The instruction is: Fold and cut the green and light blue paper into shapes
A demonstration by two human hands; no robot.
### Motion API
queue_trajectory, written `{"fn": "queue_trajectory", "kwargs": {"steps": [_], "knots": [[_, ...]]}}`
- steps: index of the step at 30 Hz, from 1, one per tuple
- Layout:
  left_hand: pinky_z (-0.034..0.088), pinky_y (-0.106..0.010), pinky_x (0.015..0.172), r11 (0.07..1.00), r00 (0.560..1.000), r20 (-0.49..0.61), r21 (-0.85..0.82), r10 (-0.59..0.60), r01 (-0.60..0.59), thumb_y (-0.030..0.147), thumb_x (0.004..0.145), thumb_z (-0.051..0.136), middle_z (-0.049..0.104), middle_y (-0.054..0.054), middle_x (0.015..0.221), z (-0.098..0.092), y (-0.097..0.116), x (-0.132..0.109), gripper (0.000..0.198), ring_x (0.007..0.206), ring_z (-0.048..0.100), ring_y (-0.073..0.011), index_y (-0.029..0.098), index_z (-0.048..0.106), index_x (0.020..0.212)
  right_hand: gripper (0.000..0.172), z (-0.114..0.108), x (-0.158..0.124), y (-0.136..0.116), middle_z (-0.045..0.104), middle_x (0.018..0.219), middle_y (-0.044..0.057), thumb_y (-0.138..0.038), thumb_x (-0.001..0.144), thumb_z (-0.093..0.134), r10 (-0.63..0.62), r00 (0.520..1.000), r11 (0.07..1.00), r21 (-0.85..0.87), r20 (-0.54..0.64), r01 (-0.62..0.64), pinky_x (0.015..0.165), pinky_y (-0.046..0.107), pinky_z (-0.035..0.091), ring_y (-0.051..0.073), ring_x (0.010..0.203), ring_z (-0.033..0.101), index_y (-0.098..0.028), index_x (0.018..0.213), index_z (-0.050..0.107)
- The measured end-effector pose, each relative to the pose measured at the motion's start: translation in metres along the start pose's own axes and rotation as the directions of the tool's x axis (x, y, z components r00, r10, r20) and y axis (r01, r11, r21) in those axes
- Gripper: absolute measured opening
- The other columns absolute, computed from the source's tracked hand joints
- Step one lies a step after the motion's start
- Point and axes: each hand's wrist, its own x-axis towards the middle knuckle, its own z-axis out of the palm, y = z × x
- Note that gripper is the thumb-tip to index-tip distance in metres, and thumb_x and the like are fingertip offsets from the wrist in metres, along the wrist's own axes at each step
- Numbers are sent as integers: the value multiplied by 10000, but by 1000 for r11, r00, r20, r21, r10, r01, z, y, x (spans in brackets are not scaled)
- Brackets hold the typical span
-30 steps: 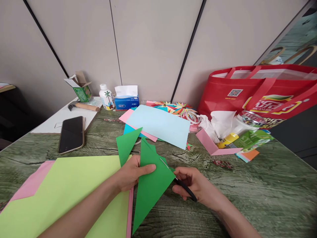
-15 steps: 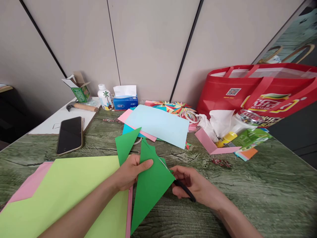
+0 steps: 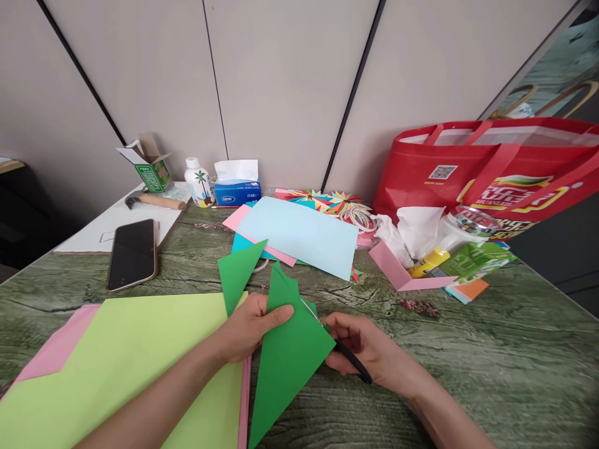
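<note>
My left hand (image 3: 255, 324) pinches a piece of green paper (image 3: 291, 362), thumb on top and fingers behind it. Black-handled scissors (image 3: 350, 360) are gripped in my right hand (image 3: 362, 349); their metal blades lie along the paper's upper right edge, partly hidden by it. A strip of green shows beyond the blades. Another green paper triangle (image 3: 238, 268) lies just beyond my left hand. Under my left forearm is a large sheet of yellow-green paper (image 3: 154, 349) on top of pink paper (image 3: 60, 343).
Light blue paper (image 3: 299, 234) lies over pink and blue sheets at the back. A phone (image 3: 133, 255), a hammer (image 3: 161, 201), a white bottle (image 3: 199, 184) and a tissue box (image 3: 238, 190) stand left. At right are a pink paper tray (image 3: 397, 271) and a red bag (image 3: 421, 168).
My left hand and the green paper have shifted slightly to the right and down. The scissors stay against the paper's edge, and my right hand has barely moved.
</note>
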Motion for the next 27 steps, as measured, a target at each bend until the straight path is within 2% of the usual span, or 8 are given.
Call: {"fn": "queue_trajectory", "kwargs": {"steps": [5, 20, 27], "knots": [[510, -311, 648, 1000, 1000, -6, 18, 6, -6, 433, 680, 711, 722, -112, 808, 0, 2, -1, 353, 720, 657, -218, 107, 721, 814, 399, 1, 1, 2, 519, 616, -48, -417, 595, 786, 17, 1000, 999, 29, -15, -16, 490, 206, 264, 70, 522, 372, -170, 812, 560], [518, -299, 641, 999, 999, -8, -34, -35, 35, 444, 640, 739, 726, -105, 779, 2, 3, -1, 358, 692, 661, -201, 107, 713, 757, 357, 1, 3, 9, 528, 624, -52, -376, 610, 780, 4, 999, 999, 50, -44, -2, 403, 171, 374, 49, 445, 409, -180, 757, 520], [497, -283, 554, 992, 996, -38, 105, 78, -73, 449, 652, 725, 700, -91, 663, -2, 9, -1, 343, 610, 637, -192, 109, 687, 676, 337, 0, 3, 13, 529, 615, -54, -369, 630, 770, 15, 999, 999, 35, -49, -13, 412, 174, 366, 58, 457, 436, -179, 778, 534]]}}
